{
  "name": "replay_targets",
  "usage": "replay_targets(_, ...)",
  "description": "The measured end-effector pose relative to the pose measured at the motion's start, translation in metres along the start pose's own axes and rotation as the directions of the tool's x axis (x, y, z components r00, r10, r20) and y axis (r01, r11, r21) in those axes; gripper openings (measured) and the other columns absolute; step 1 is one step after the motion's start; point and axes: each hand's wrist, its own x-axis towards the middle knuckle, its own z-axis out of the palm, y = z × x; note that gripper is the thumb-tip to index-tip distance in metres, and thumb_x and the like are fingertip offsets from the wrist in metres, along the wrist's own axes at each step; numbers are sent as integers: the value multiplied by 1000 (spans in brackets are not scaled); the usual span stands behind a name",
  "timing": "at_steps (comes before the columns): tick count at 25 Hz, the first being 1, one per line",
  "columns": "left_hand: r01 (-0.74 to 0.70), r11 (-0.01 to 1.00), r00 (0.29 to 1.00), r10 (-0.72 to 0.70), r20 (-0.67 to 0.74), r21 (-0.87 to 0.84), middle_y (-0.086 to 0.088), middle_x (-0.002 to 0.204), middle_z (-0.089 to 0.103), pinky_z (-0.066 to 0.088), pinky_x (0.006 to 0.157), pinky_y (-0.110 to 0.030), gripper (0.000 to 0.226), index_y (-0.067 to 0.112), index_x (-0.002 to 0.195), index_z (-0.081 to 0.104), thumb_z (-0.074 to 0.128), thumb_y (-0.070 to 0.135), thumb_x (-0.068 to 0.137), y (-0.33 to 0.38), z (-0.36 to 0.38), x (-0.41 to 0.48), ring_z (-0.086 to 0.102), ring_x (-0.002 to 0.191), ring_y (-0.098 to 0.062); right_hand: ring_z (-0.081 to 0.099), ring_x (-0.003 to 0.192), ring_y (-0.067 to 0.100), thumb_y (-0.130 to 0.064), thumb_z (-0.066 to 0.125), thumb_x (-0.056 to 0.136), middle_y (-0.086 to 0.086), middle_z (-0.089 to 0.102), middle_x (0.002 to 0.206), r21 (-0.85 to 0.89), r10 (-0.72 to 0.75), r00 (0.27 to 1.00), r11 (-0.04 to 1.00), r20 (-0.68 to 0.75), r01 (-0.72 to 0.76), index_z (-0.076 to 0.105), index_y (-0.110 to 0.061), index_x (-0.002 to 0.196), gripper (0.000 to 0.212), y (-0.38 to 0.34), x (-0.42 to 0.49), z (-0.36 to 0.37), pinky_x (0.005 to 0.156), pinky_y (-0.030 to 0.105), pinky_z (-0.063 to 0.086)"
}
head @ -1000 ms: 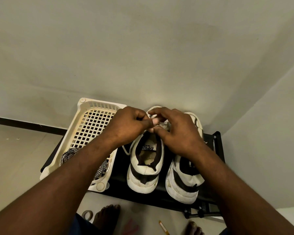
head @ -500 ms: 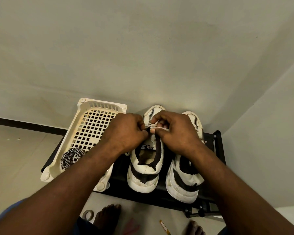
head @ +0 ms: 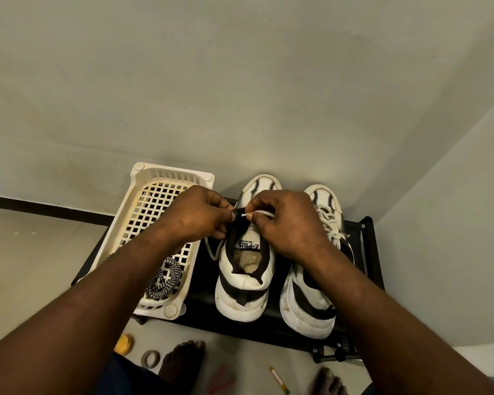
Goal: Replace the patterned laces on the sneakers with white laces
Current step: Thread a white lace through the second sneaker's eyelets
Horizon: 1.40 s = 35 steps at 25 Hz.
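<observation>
Black rack (head: pixel 361 252) carrying a cream lattice plastic basket (head: pixel 143 223) beside two white-and-black sneakers. Left sneaker (head: pixel 246 283): left hand (head: pixel 200 216) pinches its black tongue edge, right hand (head: pixel 285 220) pinches the white lace (head: pixel 264 213) tip, newly exposed between hands; right sneaker (head: pixel 308 309) laced white. Zigzag patterned laces (head: pixel 161 276) coiled in basket.

Walls: plain grey rear wall (head: pixel 240 81) meets side wall (head: pixel 454 238) in corner | Skirting: dark strip (head: pixel 40 206) | Floor (head: pixel 26 266): pale, possibly tiled | Furniture: low black rack (head: pixel 365 252) | Light: dim, even
</observation>
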Motion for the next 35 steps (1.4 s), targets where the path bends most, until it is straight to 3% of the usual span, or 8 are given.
replay_targets(2, 2, 999, 1000, -2, 15, -37, -17, 86, 77, 65, 82, -50, 2, 4, 91, 77, 75, 4, 91, -1, -1, 0, 75, 76, -26, 58, 97, 9, -29, 75, 87, -20, 67, 87, -99, -25, 999, 995, -22, 23, 78, -34, 91, 7, -1, 2, 5, 87, 34, 50)
replay_targets(5, 1, 998, 1000, 1, 31, -66, -17, 85, 77, 65, 82, -48, 3, 3, 92, 77, 76, 3, 90, -1, -2, 0, 74, 75, -25, 56, 101, 12, -33, 74, 87, -19, 68, 89, -88, -12, 998, 996, -57, 7, 77, -35, 90, 5, 0, 3, 10, 89, 39, 49)
replay_targets(9, 2, 997, 999, 2, 53, -75, -18, 85, 77, 65, 83, -48, 4, 3, 94, 77, 75, 4, 91, -2, -3, 0, 74, 76, -24, 58, 97, 8, -36, 72, 88, -19, 70, 89, -15, 2, 995, 1000, -96, -4, 77, -33, 90, 7, 0, 4, 16, 88, 41, 52)
replay_targets(19, -14, 996, 996, 22, 91, -85, -14, 88, 77, 65, 82, -43, 8, 6, 96, 76, 79, 10, 90, -1, -3, -1, 75, 79, -24, 53, 94, 10, -38, 74, 83, -18, 64, 81, -154, -25, 998, 988, -54, 16, 74, -35, 86, 4, -7, 3, 14, 86, 43, 51)
replay_targets(25, 6, 993, 992, 9, 125, -115, -16, 90, 76, 65, 79, -39, 10, 4, 100, 76, 72, 0, 93, -1, -7, -2, 74, 81, -26, 55, 97, 9, -36, 75, 85, -23, 57, 78, -146, -43, 999, 989, -30, 38, 77, -37, 91, 7, -3, 2, 13, 89, 45, 51)
replay_targets(32, 26, 995, 997, -19, 73, -92, -11, 88, 76, 61, 68, -33, 12, 10, 99, 76, 68, 18, 100, -1, 2, -1, 72, 70, -20, 57, 97, 9, -32, 80, 82, -18, 63, 86, -62, -27, 998, 998, -54, 24, 67, -36, 93, 18, 3, 4, 16, 90, 49, 53)
replay_targets(35, -28, 1000, 997, 27, -66, -12, -7, 82, 76, 64, 69, -36, 11, 13, 92, 76, 68, 17, 99, 0, 9, 0, 73, 70, -19, 51, 106, 12, -35, 80, 83, -17, 64, 100, -165, -38, 998, 986, -58, 28, 65, -37, 105, 27, 3, 3, 14, 93, 45, 48)
